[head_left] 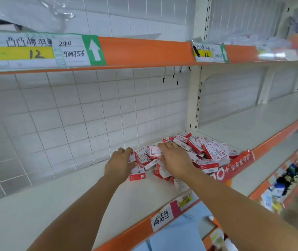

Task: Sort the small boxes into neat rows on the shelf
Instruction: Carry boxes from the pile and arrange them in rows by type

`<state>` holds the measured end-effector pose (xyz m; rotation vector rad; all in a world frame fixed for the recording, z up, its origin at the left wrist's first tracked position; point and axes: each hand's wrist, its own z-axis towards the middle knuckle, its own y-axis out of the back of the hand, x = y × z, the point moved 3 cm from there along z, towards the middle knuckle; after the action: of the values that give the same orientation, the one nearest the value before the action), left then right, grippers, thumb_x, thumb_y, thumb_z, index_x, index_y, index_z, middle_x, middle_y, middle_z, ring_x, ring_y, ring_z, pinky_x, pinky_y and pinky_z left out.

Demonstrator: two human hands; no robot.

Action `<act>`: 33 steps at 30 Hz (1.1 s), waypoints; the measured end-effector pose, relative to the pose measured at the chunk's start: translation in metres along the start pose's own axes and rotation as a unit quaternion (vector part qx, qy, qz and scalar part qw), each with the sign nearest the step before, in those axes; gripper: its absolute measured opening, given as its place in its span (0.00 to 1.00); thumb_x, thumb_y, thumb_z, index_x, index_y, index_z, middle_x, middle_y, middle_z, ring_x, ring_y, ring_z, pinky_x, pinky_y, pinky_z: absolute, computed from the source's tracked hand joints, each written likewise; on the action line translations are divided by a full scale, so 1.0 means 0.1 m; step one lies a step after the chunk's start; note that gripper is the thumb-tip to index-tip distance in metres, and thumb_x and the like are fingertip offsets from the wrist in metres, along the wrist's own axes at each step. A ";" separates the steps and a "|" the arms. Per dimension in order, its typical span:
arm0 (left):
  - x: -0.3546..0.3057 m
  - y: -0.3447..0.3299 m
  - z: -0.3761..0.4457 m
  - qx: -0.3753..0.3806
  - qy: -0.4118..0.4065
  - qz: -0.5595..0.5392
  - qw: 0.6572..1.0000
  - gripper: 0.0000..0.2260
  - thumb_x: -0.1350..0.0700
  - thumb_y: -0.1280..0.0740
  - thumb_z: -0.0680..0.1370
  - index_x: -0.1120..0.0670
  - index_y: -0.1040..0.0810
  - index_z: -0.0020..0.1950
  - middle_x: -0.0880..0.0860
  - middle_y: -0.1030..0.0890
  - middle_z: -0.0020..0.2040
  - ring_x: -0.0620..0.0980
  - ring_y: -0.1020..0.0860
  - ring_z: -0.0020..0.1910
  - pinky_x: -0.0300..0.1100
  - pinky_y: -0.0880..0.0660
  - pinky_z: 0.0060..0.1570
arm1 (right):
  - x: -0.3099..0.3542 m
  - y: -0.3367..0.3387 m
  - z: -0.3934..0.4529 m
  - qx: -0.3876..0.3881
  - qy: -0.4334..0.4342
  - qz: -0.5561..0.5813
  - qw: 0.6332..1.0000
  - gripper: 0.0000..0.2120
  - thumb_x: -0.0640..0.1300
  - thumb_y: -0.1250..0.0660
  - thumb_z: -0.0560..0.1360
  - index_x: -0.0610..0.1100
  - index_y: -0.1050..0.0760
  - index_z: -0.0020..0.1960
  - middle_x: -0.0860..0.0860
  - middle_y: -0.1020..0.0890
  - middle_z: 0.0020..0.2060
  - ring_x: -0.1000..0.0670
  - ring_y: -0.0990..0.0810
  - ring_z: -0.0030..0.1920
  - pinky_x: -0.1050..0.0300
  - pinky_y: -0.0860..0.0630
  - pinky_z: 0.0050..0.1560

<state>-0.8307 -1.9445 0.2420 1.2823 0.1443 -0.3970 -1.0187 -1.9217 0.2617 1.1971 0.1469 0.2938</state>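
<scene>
A person's two bare arms reach forward onto a pale shelf backed by white tiled wall. The sorting looks barely begun: a loose heap of small red-and-white boxes lies jumbled on the shelf, with no row yet formed. Both hands are at the near-left edge of the heap.

The left hand lies at about nine o'clock of the pile, fingers curled over a few boxes at the edge; whether it truly grips one cannot be told. The right hand rests on top of the heap's left part, palm down, fingers bent over an upright box that stands between the two hands. One box lies apart at about six o'clock of the left hand, just beside it.

The rest of the heap spreads toward two o'clock from the right hand, up to the shelf's orange front lip.

The next move likely calls for pulling a few boxes clear to the bare shelf at left and squaring them side by side.
</scene>
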 end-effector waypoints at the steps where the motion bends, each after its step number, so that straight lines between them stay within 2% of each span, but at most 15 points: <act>1: 0.01 0.03 -0.06 -0.010 0.008 -0.002 1.000 0.19 0.48 0.35 0.78 0.49 0.33 0.68 0.52 0.28 0.60 0.51 0.29 0.60 0.47 0.27 0.49 | 0.05 0.00 -0.01 0.003 0.013 0.005 1.000 0.22 0.49 0.44 0.81 0.43 0.40 0.73 0.46 0.30 0.68 0.45 0.33 0.66 0.52 0.33 0.63; 14: 0.40 0.38 -1.27 -0.031 0.152 0.027 0.988 0.18 0.47 0.35 0.77 0.49 0.30 0.66 0.52 0.29 0.58 0.52 0.31 0.60 0.49 0.27 0.51 | 1.00 -0.19 -0.36 0.032 0.176 0.066 0.982 0.21 0.45 0.42 0.80 0.44 0.39 0.72 0.46 0.28 0.65 0.44 0.32 0.65 0.49 0.31 0.59; 23: 0.91 0.84 -2.10 -0.065 0.230 0.059 0.969 0.19 0.47 0.35 0.77 0.48 0.30 0.67 0.52 0.30 0.59 0.52 0.32 0.61 0.49 0.28 0.53 | 1.90 -0.18 -0.60 0.060 0.239 0.121 0.962 0.20 0.43 0.42 0.80 0.43 0.38 0.71 0.46 0.29 0.65 0.45 0.33 0.65 0.50 0.31 0.58; 29: 1.26 1.12 -2.73 -0.077 0.261 0.065 0.960 0.17 0.47 0.34 0.77 0.47 0.29 0.65 0.51 0.30 0.58 0.51 0.31 0.61 0.48 0.28 0.51 | 2.62 -0.12 -0.83 0.052 0.270 0.121 0.954 0.20 0.40 0.42 0.79 0.45 0.38 0.71 0.48 0.29 0.64 0.46 0.33 0.64 0.51 0.30 0.56; 33: 1.55 1.39 -3.25 -0.080 0.284 0.073 0.953 0.17 0.48 0.34 0.77 0.47 0.29 0.65 0.51 0.30 0.59 0.52 0.32 0.62 0.49 0.28 0.54 | 3.18 -0.06 -1.03 0.061 0.289 0.125 0.947 0.21 0.39 0.43 0.79 0.45 0.38 0.71 0.48 0.29 0.64 0.46 0.33 0.64 0.52 0.30 0.54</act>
<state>-0.5993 -1.6354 0.2244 1.2073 0.5538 0.1212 -0.7419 -1.7358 0.2328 1.2244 0.5308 0.8688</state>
